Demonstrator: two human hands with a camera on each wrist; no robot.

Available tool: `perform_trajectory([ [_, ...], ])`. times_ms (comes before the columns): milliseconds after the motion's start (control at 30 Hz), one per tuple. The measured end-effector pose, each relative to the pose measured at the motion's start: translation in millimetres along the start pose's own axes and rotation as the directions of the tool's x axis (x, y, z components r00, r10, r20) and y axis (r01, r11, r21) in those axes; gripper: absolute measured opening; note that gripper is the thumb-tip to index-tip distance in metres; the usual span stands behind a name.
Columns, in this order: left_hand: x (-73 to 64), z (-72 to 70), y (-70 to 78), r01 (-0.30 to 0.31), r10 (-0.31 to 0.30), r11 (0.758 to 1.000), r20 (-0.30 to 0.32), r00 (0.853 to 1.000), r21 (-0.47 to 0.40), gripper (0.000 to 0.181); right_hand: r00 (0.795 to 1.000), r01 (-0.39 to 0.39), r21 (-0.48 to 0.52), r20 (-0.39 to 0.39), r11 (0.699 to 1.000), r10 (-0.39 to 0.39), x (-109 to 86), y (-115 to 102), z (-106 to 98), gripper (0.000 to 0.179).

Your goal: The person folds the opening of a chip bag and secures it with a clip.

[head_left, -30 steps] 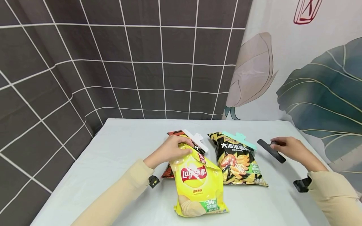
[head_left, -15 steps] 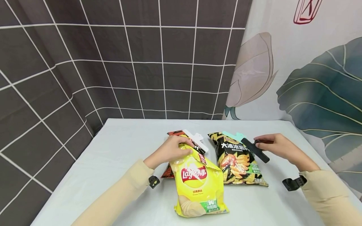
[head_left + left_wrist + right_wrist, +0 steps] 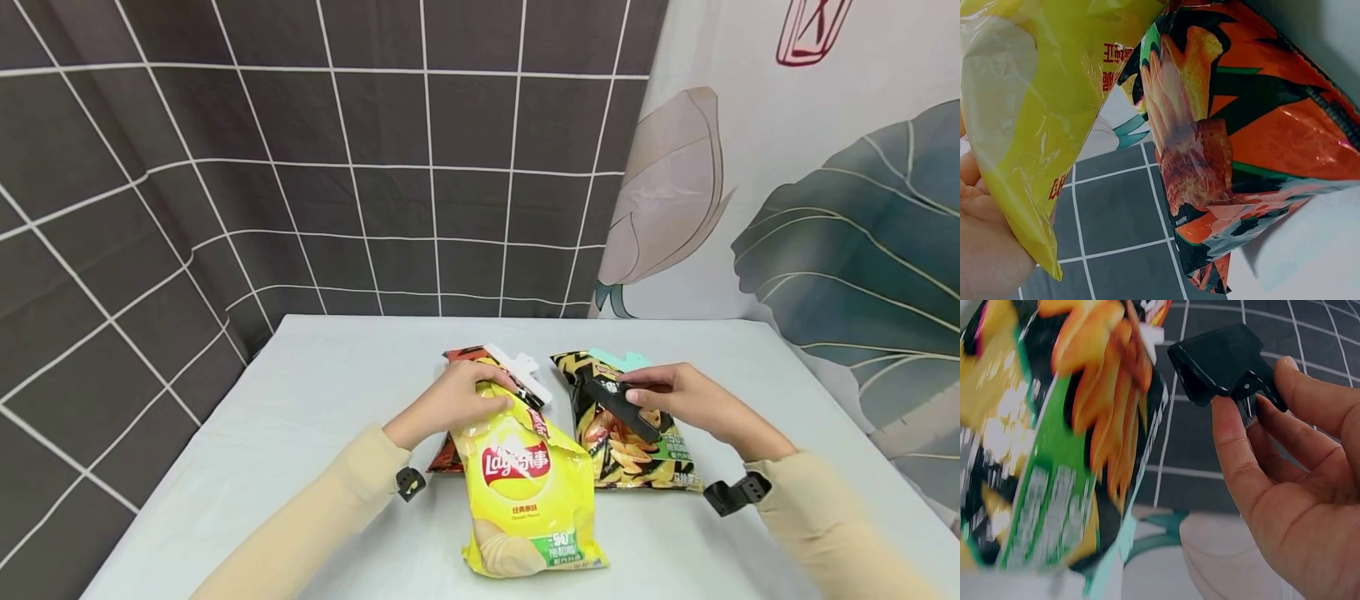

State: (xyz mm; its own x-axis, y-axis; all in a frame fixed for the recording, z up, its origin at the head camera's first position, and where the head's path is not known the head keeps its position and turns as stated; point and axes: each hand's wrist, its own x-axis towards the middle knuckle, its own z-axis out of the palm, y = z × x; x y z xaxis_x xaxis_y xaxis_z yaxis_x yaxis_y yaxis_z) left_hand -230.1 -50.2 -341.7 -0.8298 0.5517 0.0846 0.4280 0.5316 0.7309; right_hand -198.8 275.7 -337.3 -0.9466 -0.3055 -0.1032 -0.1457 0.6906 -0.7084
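My left hand [image 3: 453, 404] grips the folded top corner of a yellow Lay's chip bag [image 3: 525, 492], which stands tilted at the front middle. In the left wrist view the yellow bag [image 3: 1041, 125] hangs beside a red-and-black chip bag [image 3: 1241, 125]. Between thumb and fingers my right hand [image 3: 690, 400] pinches a long black bag clip [image 3: 622, 408], held over the black-and-yellow chip bag [image 3: 622, 454]. Seen from the right wrist, the black clip [image 3: 1219, 362] has fingers on its handles.
A white clip [image 3: 521, 371] is on the red bag's top, behind the yellow one. A mint-green clip [image 3: 622, 360] sits along the top of the black-and-yellow bag. All lie on a white-covered table [image 3: 337, 375], with a dark gridded curtain [image 3: 375, 200] behind.
My right hand has carried the black clip leftward, from the table's right side to over the black-and-yellow bag. The left hand and the yellow bag have barely moved.
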Motion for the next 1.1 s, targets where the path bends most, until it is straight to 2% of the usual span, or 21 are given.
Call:
perform_trajectory([
  [167,-0.2,0.9,1.5,0.020,-0.020,0.999,0.012,1.000,-0.028,0.015,1.000,0.003,0.028,-0.019,1.000,-0.003,6.5,-11.2,11.1,0.045],
  [467,0.6,2.9,1.9,0.054,-0.052,0.995,0.026,0.998,-0.081,0.016,0.999,0.007,0.160,-0.038,0.987,-0.001,17.0,-31.1,25.8,0.042],
  [700,0.8,3.0,4.2,0.061,-0.058,0.994,0.033,0.998,-0.091,0.016,0.997,0.011,0.186,-0.080,0.983,0.004,21.3,-43.2,34.8,0.037],
  [967,0.3,2.8,6.3,0.044,-0.043,0.996,0.023,0.999,-0.081,0.015,0.996,0.007,0.252,-0.082,0.968,0.014,21.6,-54.9,41.3,0.036],
  [1100,0.2,3.6,6.0,0.046,-0.044,0.996,0.019,0.999,-0.081,0.014,0.996,-0.012,0.249,-0.082,0.969,0.033,20.6,-61.1,43.7,0.034],
])
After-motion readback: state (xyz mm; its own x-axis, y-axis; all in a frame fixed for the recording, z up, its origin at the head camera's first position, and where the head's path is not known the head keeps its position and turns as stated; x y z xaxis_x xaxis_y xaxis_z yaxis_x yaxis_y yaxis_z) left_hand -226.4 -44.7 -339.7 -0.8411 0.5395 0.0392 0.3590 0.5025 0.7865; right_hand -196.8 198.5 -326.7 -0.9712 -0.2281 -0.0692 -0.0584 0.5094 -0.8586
